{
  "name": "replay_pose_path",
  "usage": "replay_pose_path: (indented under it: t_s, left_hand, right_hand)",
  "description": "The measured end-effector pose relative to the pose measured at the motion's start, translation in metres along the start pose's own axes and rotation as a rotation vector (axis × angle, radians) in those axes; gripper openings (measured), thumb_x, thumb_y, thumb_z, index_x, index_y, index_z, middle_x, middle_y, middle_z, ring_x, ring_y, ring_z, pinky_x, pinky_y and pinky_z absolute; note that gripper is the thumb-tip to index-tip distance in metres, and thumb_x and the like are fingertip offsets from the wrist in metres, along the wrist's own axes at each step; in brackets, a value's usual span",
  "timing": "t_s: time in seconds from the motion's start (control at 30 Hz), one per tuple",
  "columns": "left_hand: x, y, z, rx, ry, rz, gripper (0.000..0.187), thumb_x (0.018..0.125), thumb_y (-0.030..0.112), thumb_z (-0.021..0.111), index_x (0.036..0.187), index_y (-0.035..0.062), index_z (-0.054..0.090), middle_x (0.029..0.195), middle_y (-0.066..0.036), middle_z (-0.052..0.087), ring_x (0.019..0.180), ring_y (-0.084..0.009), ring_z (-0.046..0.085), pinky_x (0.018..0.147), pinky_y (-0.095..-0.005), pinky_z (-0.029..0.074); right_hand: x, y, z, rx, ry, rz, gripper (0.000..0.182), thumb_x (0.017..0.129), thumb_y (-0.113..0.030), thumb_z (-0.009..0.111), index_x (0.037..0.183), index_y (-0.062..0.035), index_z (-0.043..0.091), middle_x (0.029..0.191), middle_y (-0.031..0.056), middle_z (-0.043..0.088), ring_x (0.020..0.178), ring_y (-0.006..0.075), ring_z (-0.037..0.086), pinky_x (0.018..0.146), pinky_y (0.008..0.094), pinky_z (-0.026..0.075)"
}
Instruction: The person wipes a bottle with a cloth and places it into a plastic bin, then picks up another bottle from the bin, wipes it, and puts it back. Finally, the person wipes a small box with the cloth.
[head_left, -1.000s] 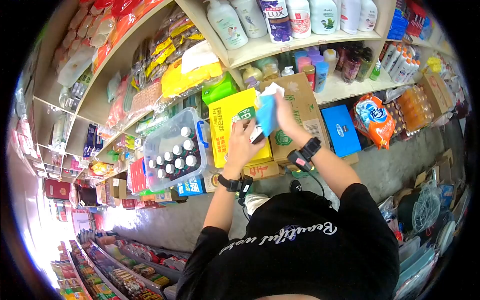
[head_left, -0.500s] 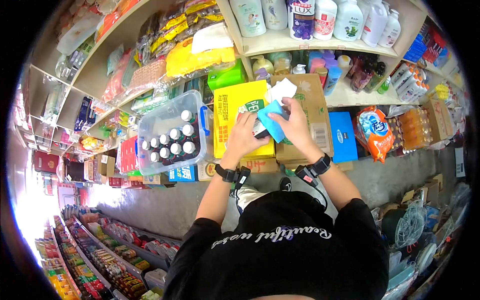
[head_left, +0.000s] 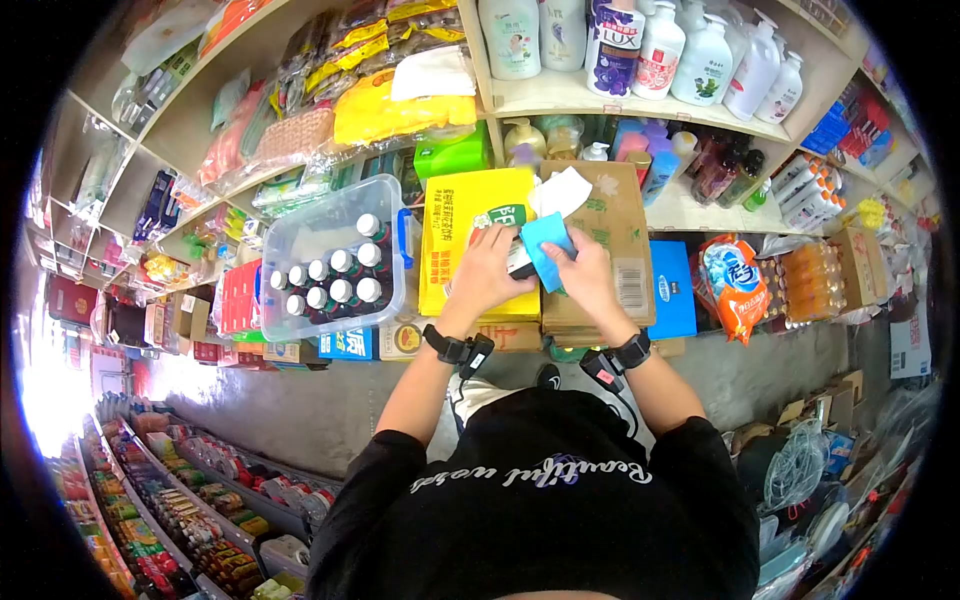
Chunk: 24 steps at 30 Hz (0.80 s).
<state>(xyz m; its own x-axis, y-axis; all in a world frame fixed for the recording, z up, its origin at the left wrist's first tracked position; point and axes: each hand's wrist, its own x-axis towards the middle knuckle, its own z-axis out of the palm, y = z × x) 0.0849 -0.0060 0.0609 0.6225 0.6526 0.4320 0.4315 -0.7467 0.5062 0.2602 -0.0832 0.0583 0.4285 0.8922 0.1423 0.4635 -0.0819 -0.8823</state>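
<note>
My left hand (head_left: 487, 268) is closed around a small dark-and-white object (head_left: 520, 262), mostly covered by the fingers; it may be a bottle like those in the tub. My right hand (head_left: 587, 270) pinches a folded light-blue cloth (head_left: 546, 245) and presses it against that object's right side. Both hands are above a yellow carton (head_left: 445, 240) and a brown cardboard box (head_left: 610, 225). A crumpled white sheet (head_left: 563, 192) lies on the boxes just beyond the cloth. To the left, a clear plastic tub (head_left: 300, 225) contains several dark bottles with white caps (head_left: 342, 261).
Shelves ahead carry pump bottles (head_left: 612, 50) and packaged goods (head_left: 405, 105). A blue box (head_left: 672, 285) and an orange detergent bag (head_left: 737, 285) stand right of the boxes. Racks of goods (head_left: 200, 510) are behind at left, with clutter (head_left: 800, 470) behind at right.
The right hand's fingers have come down from a raised pose, and the blue cloth now sits more upright and folded against the object. The left hand keeps its grip. The view has shifted slightly.
</note>
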Motion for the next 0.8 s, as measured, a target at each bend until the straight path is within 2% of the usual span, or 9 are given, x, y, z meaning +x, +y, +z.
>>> replay_pose_path:
  t_s: [0.03, 0.23, 0.33, 0.53, 0.63, 0.8]
  left_hand:
    - [0.0, 0.0, 0.0, 0.01, -0.001, 0.006, 0.075, 0.062, 0.024, 0.09, 0.126, 0.0002, 0.06, 0.118, -0.02, 0.063, 0.111, -0.0402, 0.062, 0.096, -0.0455, 0.054]
    - [0.001, -0.002, 0.002, 0.008, -0.007, 0.03, 0.077, 0.064, 0.028, 0.089, 0.128, -0.0005, 0.057, 0.119, -0.02, 0.063, 0.114, -0.0407, 0.06, 0.1, -0.0463, 0.052]
    - [0.0, -0.003, 0.002, 0.018, 0.012, 0.037, 0.074, 0.064, 0.027, 0.088, 0.126, 0.0003, 0.058, 0.118, -0.019, 0.063, 0.113, -0.0401, 0.06, 0.099, -0.0461, 0.052]
    - [-0.001, 0.0, 0.0, 0.044, 0.004, 0.042, 0.068, 0.068, 0.027, 0.087, 0.126, 0.0047, 0.058, 0.117, -0.017, 0.063, 0.113, -0.0386, 0.061, 0.099, -0.0461, 0.052]
    - [-0.001, 0.0, 0.001, 0.046, -0.004, 0.045, 0.067, 0.069, 0.027, 0.087, 0.125, 0.0061, 0.058, 0.118, -0.016, 0.063, 0.113, -0.0384, 0.061, 0.098, -0.046, 0.052]
    - [-0.001, -0.007, 0.003, 0.038, -0.03, 0.076, 0.069, 0.067, 0.03, 0.089, 0.125, 0.0079, 0.059, 0.119, -0.015, 0.064, 0.113, -0.0374, 0.061, 0.099, -0.0459, 0.051]
  right_hand:
    - [0.0, -0.002, -0.002, -0.018, -0.007, 0.015, 0.039, 0.093, -0.025, 0.077, 0.12, 0.0017, 0.069, 0.098, 0.0226, 0.074, 0.087, 0.0315, 0.075, 0.078, 0.0397, 0.056]
    - [0.005, 0.013, -0.001, 0.067, -0.039, 0.046, 0.035, 0.089, -0.017, 0.081, 0.116, 0.0039, 0.071, 0.091, 0.0142, 0.077, 0.079, 0.0146, 0.071, 0.073, 0.0319, 0.056]
    - [0.009, 0.022, 0.004, 0.135, -0.014, 0.037, 0.034, 0.087, -0.023, 0.08, 0.109, 0.002, 0.073, 0.09, 0.0215, 0.075, 0.08, 0.0314, 0.075, 0.073, 0.0406, 0.056]
    - [0.012, 0.03, -0.002, 0.258, -0.016, -0.006, 0.03, 0.084, -0.017, 0.082, 0.106, 0.0019, 0.074, 0.084, 0.0179, 0.075, 0.074, 0.0218, 0.074, 0.068, 0.0353, 0.055]
    - [0.01, 0.019, -0.018, 0.107, -0.048, 0.025, 0.029, 0.083, -0.017, 0.083, 0.102, 0.0026, 0.074, 0.081, 0.0173, 0.075, 0.07, 0.0211, 0.071, 0.066, 0.0359, 0.053]
    - [0.023, 0.046, -0.023, 0.084, -0.12, -0.004, 0.03, 0.081, -0.021, 0.085, 0.095, 0.0032, 0.073, 0.074, 0.0156, 0.072, 0.064, 0.0207, 0.068, 0.061, 0.0371, 0.052]
